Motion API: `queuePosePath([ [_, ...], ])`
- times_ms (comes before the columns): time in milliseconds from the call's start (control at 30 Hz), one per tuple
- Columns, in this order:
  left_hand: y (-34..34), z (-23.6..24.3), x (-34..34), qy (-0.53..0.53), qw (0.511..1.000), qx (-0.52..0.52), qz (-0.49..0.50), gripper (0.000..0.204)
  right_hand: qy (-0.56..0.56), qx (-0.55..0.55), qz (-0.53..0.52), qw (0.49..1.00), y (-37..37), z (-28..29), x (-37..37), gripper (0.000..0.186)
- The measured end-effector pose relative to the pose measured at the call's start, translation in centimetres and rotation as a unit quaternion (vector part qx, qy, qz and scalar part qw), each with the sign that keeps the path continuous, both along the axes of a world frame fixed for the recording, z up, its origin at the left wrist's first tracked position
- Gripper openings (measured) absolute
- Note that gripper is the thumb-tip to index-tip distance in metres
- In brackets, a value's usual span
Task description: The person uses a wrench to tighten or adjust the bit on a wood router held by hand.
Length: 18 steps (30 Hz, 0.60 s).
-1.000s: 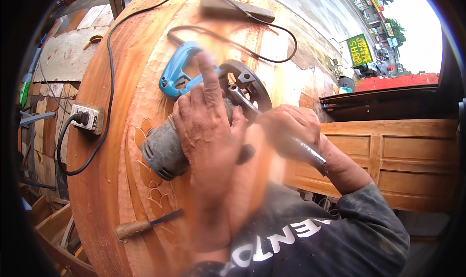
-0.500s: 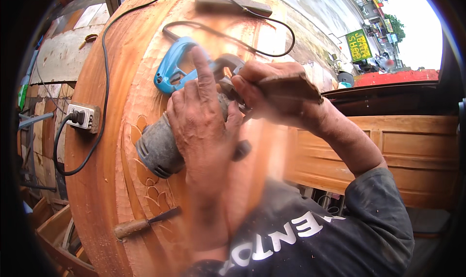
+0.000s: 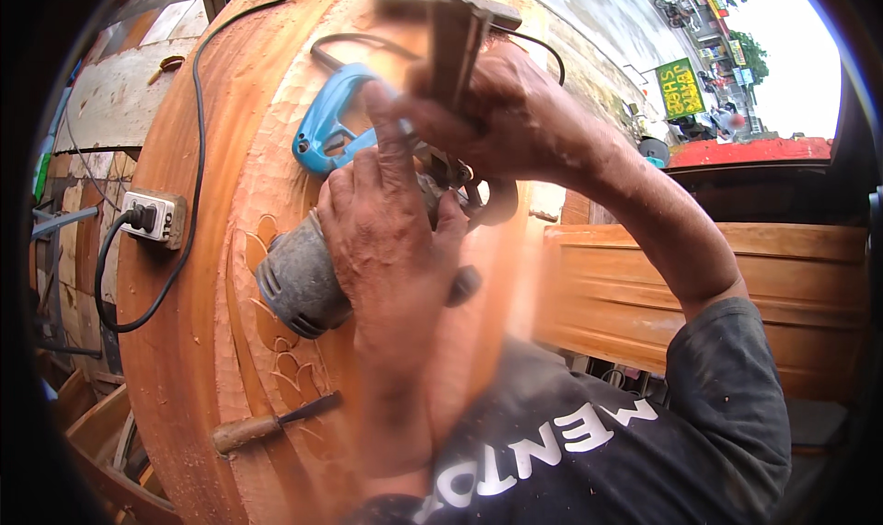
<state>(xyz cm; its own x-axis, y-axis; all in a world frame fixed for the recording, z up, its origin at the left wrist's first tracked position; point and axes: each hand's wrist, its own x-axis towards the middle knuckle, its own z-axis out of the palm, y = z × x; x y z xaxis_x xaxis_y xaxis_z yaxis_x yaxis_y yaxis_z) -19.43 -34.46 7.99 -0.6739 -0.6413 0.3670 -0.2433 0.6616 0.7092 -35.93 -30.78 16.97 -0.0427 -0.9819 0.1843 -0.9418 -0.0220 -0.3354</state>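
A corded power tool lies on a carved wooden panel [image 3: 175,332]; its handle [image 3: 315,134] is blue and its round motor housing [image 3: 299,281] is dusty grey. My left hand [image 3: 391,217] is wrapped over this housing, thumb on the near side and index finger stretched toward the handle. In my right hand [image 3: 524,111], raised above the tool's right side, is a flat brown strip [image 3: 455,51], blurred by motion; its material is unclear. The right fingertips and part of the tool's metal end are hidden. A wooden-handled chisel [image 3: 248,433] rests near my left forearm.
A black cord [image 3: 200,120] loops along the panel to a socket box [image 3: 154,219] at left. A grey block [image 3: 405,0] lies at the far end. Beyond my right arm stands a panelled wooden piece [image 3: 644,286]; a street with a yellow-lettered green sign [image 3: 679,88] shows at upper right.
My right hand has swung up and to the left, and the brown strip in it now points upward instead of rightward. My left hand stays on the power tool.
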Motion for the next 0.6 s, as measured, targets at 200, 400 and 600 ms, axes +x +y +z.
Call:
queuePosePath([
  [200,0.7,-1.0,-1.2,0.023,1.000,0.016,-0.001,0.121,-0.059,0.082,-0.047,0.994,-0.8,-0.9,-2.0,0.040],
  [400,0.5,0.3,0.0,-0.012,0.998,0.056,0.006,0.129,0.022,0.129,-0.016,0.991,-3.5,-1.1,-2.4,0.039],
  [600,0.5,0.1,-0.2,-0.009,0.999,0.041,0.009,0.129,-0.021,0.183,-0.062,0.981,-3.1,1.5,-0.2,0.040],
])
